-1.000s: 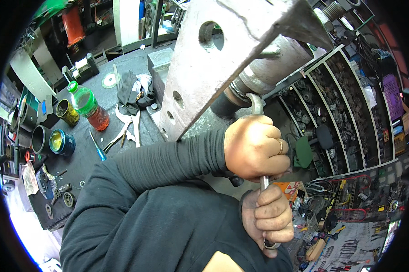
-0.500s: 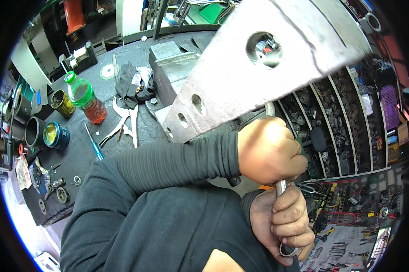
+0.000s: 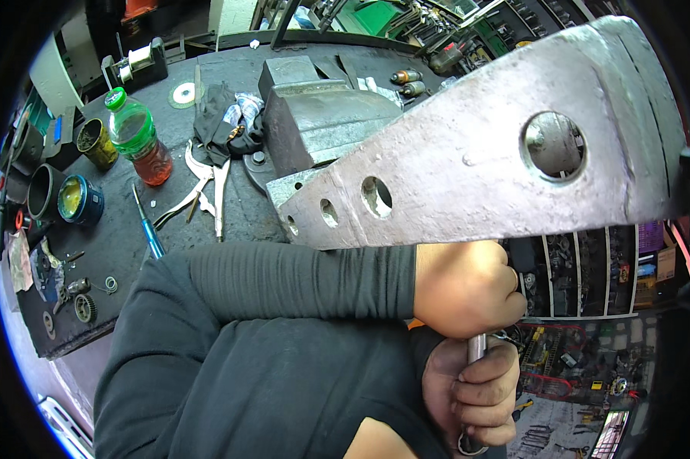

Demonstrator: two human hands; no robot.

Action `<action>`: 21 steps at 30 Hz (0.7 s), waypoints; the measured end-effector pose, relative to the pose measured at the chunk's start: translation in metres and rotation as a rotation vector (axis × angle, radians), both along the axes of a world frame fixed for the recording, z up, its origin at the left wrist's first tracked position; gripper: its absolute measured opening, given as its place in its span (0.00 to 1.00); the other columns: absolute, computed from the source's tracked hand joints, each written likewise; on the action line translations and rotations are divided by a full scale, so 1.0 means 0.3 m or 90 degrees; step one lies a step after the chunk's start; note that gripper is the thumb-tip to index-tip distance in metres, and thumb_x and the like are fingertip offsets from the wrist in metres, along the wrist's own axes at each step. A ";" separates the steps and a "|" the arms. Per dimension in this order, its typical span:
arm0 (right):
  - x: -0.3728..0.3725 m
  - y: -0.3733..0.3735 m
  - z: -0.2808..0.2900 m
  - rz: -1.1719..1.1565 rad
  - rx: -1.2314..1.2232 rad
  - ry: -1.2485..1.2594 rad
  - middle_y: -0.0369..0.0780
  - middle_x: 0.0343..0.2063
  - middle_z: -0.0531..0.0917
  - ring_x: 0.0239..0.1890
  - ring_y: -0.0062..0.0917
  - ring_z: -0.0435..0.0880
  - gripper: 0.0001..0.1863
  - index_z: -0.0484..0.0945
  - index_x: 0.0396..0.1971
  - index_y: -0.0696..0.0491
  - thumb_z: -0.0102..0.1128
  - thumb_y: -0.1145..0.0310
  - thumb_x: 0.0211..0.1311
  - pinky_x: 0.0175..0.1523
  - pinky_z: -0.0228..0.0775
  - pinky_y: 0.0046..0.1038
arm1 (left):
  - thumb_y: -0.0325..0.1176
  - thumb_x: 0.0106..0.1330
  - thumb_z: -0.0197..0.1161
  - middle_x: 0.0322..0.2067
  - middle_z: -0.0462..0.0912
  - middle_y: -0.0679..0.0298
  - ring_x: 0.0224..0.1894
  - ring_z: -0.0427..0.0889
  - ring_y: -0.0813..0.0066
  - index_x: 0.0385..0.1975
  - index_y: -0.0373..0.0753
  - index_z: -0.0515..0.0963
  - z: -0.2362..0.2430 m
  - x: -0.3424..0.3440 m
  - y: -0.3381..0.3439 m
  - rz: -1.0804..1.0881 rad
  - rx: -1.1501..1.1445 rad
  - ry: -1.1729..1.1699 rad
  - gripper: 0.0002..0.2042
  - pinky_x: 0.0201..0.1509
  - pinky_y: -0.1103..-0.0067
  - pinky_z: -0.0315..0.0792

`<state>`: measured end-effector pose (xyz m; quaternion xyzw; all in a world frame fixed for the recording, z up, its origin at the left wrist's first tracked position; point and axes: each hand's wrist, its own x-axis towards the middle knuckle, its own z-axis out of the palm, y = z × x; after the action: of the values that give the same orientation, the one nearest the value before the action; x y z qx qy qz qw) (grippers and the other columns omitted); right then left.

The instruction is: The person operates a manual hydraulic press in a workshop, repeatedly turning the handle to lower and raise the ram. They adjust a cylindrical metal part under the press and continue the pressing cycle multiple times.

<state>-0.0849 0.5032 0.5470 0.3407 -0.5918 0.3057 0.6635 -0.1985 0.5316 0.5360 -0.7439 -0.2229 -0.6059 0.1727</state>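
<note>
My left forearm crosses in front of me, and my left hand (image 3: pixel 467 289) is closed in a fist at the upper end of a wrench. Directly below it, my right hand (image 3: pixel 479 390) wraps its fingers round the shaft of the same wrench (image 3: pixel 476 349). A ring end of the wrench shows under the right fingers; its upper end is hidden by the left fist. Just above the left hand stretches a thick tapered steel plate (image 3: pixel 452 161) with several round holes. Its narrow end is at a grey bench vise (image 3: pixel 330 118).
On the dark workbench (image 3: pixel 245 206) are locking pliers (image 3: pixel 207 191), a blue-handled tool (image 3: pixel 150 233), a green-capped bottle (image 3: pixel 137 141) of red liquid, a dark cloth (image 3: pixel 226 126) and a blue tub (image 3: pixel 81 200). A gear (image 3: pixel 85 308) lies near the edge. Parts shelves (image 3: pixel 582 268) stand at right.
The view has shifted, bringing the plate's wide end lower and more fully into sight. Both hands keep their grip, sitting slightly lower relative to the plate.
</note>
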 end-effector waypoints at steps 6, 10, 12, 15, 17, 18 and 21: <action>-0.056 0.035 0.054 -0.027 0.121 -0.084 0.27 0.09 0.59 0.06 0.11 0.54 0.22 0.61 0.19 0.46 0.46 0.48 0.70 0.12 0.48 0.17 | 0.39 0.44 0.58 0.15 0.67 0.69 0.17 0.69 0.74 0.16 0.43 0.67 -0.006 0.010 0.014 -0.033 -0.013 -0.012 0.09 0.21 0.76 0.62; -0.041 0.031 0.055 -0.039 0.123 -0.083 0.27 0.08 0.59 0.06 0.11 0.54 0.23 0.61 0.20 0.46 0.45 0.47 0.70 0.12 0.49 0.17 | 0.39 0.43 0.58 0.14 0.67 0.69 0.16 0.71 0.73 0.16 0.43 0.67 0.010 -0.001 0.005 -0.014 -0.008 -0.020 0.09 0.19 0.75 0.63; -0.004 0.042 0.061 -0.045 0.134 -0.138 0.27 0.08 0.59 0.06 0.12 0.53 0.23 0.61 0.20 0.47 0.45 0.46 0.70 0.12 0.49 0.17 | 0.40 0.43 0.59 0.14 0.66 0.69 0.15 0.71 0.74 0.15 0.44 0.67 0.016 -0.008 0.004 -0.002 -0.012 -0.013 0.09 0.18 0.75 0.62; 0.010 0.040 0.069 -0.068 0.119 -0.162 0.27 0.08 0.58 0.05 0.12 0.53 0.23 0.61 0.20 0.47 0.44 0.46 0.70 0.12 0.48 0.18 | 0.40 0.43 0.60 0.14 0.67 0.69 0.14 0.71 0.74 0.15 0.44 0.67 0.022 -0.006 0.008 0.011 -0.013 -0.017 0.10 0.17 0.75 0.63; -0.001 0.041 0.060 -0.069 0.112 -0.115 0.27 0.08 0.58 0.06 0.12 0.53 0.23 0.61 0.21 0.47 0.45 0.45 0.70 0.12 0.48 0.18 | 0.40 0.43 0.60 0.14 0.67 0.69 0.14 0.72 0.73 0.16 0.44 0.68 0.024 -0.002 0.009 0.019 -0.023 -0.018 0.10 0.17 0.75 0.63; -0.013 0.046 0.050 -0.056 0.115 -0.072 0.27 0.09 0.58 0.06 0.12 0.53 0.23 0.61 0.21 0.47 0.45 0.44 0.70 0.12 0.47 0.18 | 0.40 0.43 0.60 0.14 0.67 0.69 0.15 0.72 0.73 0.17 0.44 0.68 0.028 -0.003 0.001 0.027 -0.034 -0.017 0.09 0.17 0.75 0.63; 0.029 0.103 0.175 0.039 -0.005 -0.140 0.26 0.10 0.58 0.08 0.12 0.51 0.23 0.64 0.26 0.46 0.49 0.41 0.66 0.15 0.45 0.18 | 0.39 0.45 0.60 0.15 0.68 0.68 0.17 0.74 0.72 0.19 0.43 0.69 0.069 0.025 0.033 0.023 -0.035 -0.088 0.09 0.17 0.75 0.64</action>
<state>-0.0760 0.5341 0.5994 0.3207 -0.6490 0.3635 0.5863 -0.1912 0.5415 0.5566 -0.7006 -0.2641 -0.6464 0.1470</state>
